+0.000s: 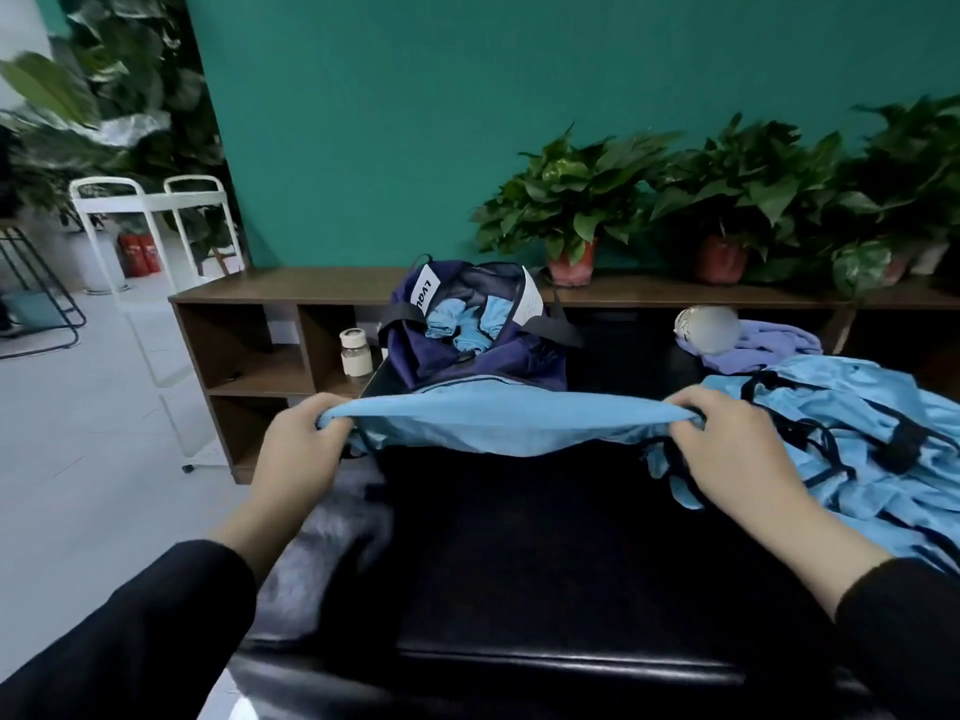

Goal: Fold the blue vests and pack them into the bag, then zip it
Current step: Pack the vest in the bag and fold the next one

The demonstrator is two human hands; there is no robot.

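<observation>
Two hands are counted: the left hand (301,439) and the right hand (732,433). One blue vest (498,420) is held stretched between them. One heap of further blue vests (857,444) is noted just right of the right hand; its number cannot be told. One navy bag (467,350) is recorded beyond the hands, with two blue bundles (462,322) seen inside. Three potted plants (576,200) are counted farther back. One jar (356,350) is noted beyond the left hand.
</observation>
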